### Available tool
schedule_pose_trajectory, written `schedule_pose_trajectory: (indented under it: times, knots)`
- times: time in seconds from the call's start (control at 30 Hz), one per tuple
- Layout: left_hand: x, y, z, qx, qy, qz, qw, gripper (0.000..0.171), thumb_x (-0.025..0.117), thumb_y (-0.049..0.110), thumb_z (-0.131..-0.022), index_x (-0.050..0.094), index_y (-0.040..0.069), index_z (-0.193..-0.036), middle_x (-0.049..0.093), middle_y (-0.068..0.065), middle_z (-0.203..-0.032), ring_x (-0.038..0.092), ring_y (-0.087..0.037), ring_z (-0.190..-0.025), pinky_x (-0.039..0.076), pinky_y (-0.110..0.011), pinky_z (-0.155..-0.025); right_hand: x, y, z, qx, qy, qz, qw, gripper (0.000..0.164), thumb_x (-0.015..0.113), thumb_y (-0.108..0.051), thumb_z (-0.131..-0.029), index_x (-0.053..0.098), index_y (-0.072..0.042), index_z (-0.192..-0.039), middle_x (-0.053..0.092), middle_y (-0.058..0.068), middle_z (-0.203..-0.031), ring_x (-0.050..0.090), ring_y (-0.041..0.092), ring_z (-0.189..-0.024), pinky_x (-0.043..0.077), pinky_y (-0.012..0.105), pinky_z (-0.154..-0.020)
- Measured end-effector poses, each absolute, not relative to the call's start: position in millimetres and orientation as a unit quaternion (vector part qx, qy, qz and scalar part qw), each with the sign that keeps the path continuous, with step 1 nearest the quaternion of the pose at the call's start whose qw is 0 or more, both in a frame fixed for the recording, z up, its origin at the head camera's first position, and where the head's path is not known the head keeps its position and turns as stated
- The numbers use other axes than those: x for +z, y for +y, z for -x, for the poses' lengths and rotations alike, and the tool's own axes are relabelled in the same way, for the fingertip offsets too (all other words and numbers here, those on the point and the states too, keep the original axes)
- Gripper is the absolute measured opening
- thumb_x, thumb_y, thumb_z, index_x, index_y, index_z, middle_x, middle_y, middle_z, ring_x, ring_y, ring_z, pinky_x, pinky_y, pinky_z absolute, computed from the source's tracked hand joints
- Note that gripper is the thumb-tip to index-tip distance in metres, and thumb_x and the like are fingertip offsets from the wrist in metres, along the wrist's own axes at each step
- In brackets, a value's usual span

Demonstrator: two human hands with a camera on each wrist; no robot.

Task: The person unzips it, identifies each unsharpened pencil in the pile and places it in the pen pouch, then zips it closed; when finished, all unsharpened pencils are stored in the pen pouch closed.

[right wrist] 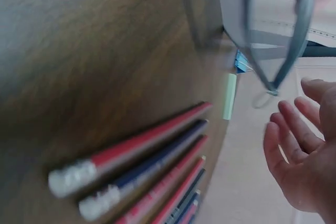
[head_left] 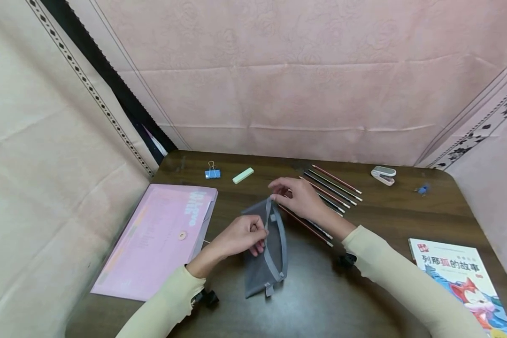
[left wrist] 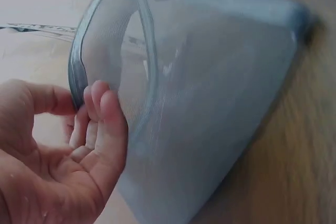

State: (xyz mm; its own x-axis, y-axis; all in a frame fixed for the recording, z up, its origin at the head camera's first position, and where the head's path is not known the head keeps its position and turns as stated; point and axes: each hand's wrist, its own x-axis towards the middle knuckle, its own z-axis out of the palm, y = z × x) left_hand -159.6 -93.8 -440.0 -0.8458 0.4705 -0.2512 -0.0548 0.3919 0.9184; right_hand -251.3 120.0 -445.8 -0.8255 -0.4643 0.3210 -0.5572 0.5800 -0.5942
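A grey mesh zipper pouch [head_left: 259, 267] stands tilted above the dark table with its zipped mouth spread apart. My left hand [head_left: 247, 234] pinches one zipper edge between thumb and fingers, as the left wrist view confirms with the mesh [left wrist: 210, 103] stretching away from the fingertips. Near the far corner of the mouth is my right hand [head_left: 297, 197], its fingers loosely bent. In the right wrist view that hand [right wrist: 307, 145] holds nothing, and a small gap separates it from the zipper end [right wrist: 272, 92]. Several red and dark pencils [head_left: 331, 188] lie in a slanted row beneath and beside the right hand.
Left of the pouch lies a pink document folder [head_left: 152, 244]. Toward the back edge are a blue binder clip [head_left: 212, 173] and a pale green eraser-like bar [head_left: 242, 175]. On the right sit a white stapler [head_left: 383, 175], a small blue object [head_left: 422, 189] and a picture book [head_left: 464, 281].
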Motion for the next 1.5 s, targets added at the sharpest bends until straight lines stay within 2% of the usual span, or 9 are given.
schedule_pose_trajectory:
  times: [0.1, 0.23, 0.47, 0.63, 0.77, 0.9, 1.03, 1.3, 1.5]
  knots:
    - [-443, -91, 159, 0.591, 0.753, -0.084, 0.278, 0.015, 0.054, 0.014, -0.094, 0.052, 0.001, -0.087, 0.069, -0.012, -0.073, 0.070, -0.020, -0.061, 0.061, -0.040, -0.060, -437, 129, 245, 0.340, -0.890, -0.296, 0.064, 0.028, 0.066, -0.034, -0.091, 0.063, -0.029, -0.118, 0.070, -0.007, -0.102, 0.063, 0.005, -0.087, 0.054, 0.031, -0.069]
    - [-447, -92, 156, 0.630, 0.715, -0.051, 0.297, 0.015, 0.053, 0.012, -0.094, 0.051, -0.002, -0.089, 0.072, -0.017, -0.079, 0.073, -0.023, -0.068, 0.061, -0.042, -0.066, -430, 147, 239, 0.329, -0.895, -0.292, 0.067, 0.025, 0.063, -0.037, -0.092, 0.063, -0.032, -0.116, 0.068, -0.011, -0.109, 0.063, 0.008, -0.096, 0.055, 0.035, -0.076]
    - [-455, -92, 151, 0.671, 0.673, -0.046, 0.309, 0.024, 0.060, 0.016, -0.094, 0.055, -0.007, -0.097, 0.072, -0.021, -0.089, 0.074, -0.025, -0.077, 0.061, -0.042, -0.075, -434, 198, 231, 0.331, -0.908, -0.248, 0.066, 0.022, 0.067, -0.031, -0.090, 0.065, -0.034, -0.112, 0.070, -0.008, -0.109, 0.063, 0.006, -0.092, 0.052, 0.028, -0.066]
    - [-459, -93, 150, 0.687, 0.656, -0.038, 0.310, 0.023, 0.061, 0.017, -0.094, 0.057, -0.006, -0.096, 0.073, -0.021, -0.090, 0.074, -0.026, -0.079, 0.060, -0.042, -0.077, -446, 231, 235, 0.339, -0.918, -0.201, 0.045, 0.019, 0.068, -0.025, -0.090, 0.068, -0.025, -0.109, 0.071, -0.006, -0.102, 0.063, 0.008, -0.091, 0.054, 0.033, -0.073]
    - [-461, -95, 149, 0.688, 0.654, -0.033, 0.312, 0.024, 0.060, 0.018, -0.095, 0.059, -0.006, -0.099, 0.073, -0.022, -0.093, 0.074, -0.028, -0.082, 0.060, -0.041, -0.078, -455, 242, 241, 0.335, -0.924, -0.182, 0.021, 0.019, 0.070, -0.020, -0.088, 0.069, -0.017, -0.107, 0.071, -0.003, -0.091, 0.064, 0.013, -0.084, 0.052, 0.031, -0.072]
    - [-462, -97, 149, 0.692, 0.650, -0.031, 0.313, 0.028, 0.060, 0.019, -0.094, 0.059, -0.007, -0.103, 0.073, -0.023, -0.096, 0.074, -0.030, -0.086, 0.060, -0.041, -0.079, -463, 240, 241, 0.336, -0.924, -0.182, 0.000, 0.020, 0.072, -0.015, -0.086, 0.069, -0.012, -0.105, 0.071, -0.001, -0.084, 0.063, 0.013, -0.075, 0.050, 0.024, -0.063]
    - [-464, -97, 150, 0.696, 0.646, -0.033, 0.312, 0.028, 0.062, 0.019, -0.094, 0.059, -0.008, -0.102, 0.073, -0.024, -0.096, 0.074, -0.030, -0.086, 0.059, -0.041, -0.079, -471, 227, 232, 0.322, -0.927, -0.191, -0.001, 0.018, 0.074, -0.018, -0.083, 0.069, -0.013, -0.100, 0.068, -0.006, -0.077, 0.060, 0.008, -0.067, 0.048, 0.022, -0.058]
    - [-467, -97, 150, 0.692, 0.653, -0.047, 0.304, 0.025, 0.062, 0.018, -0.093, 0.058, -0.005, -0.100, 0.071, -0.025, -0.101, 0.073, -0.030, -0.089, 0.059, -0.041, -0.080, -478, 189, 213, 0.225, -0.944, -0.242, 0.026, 0.015, 0.078, -0.022, -0.080, 0.072, -0.021, -0.094, 0.066, -0.014, -0.074, 0.058, 0.000, -0.066, 0.049, 0.023, -0.061]
    - [-468, -95, 151, 0.694, 0.650, -0.059, 0.306, 0.022, 0.061, 0.016, -0.094, 0.057, -0.005, -0.099, 0.070, -0.027, -0.101, 0.073, -0.031, -0.090, 0.059, -0.042, -0.081, -476, 172, 213, 0.195, -0.946, -0.258, 0.030, 0.014, 0.078, -0.020, -0.080, 0.073, -0.022, -0.093, 0.068, -0.012, -0.077, 0.059, 0.001, -0.069, 0.052, 0.026, -0.063]
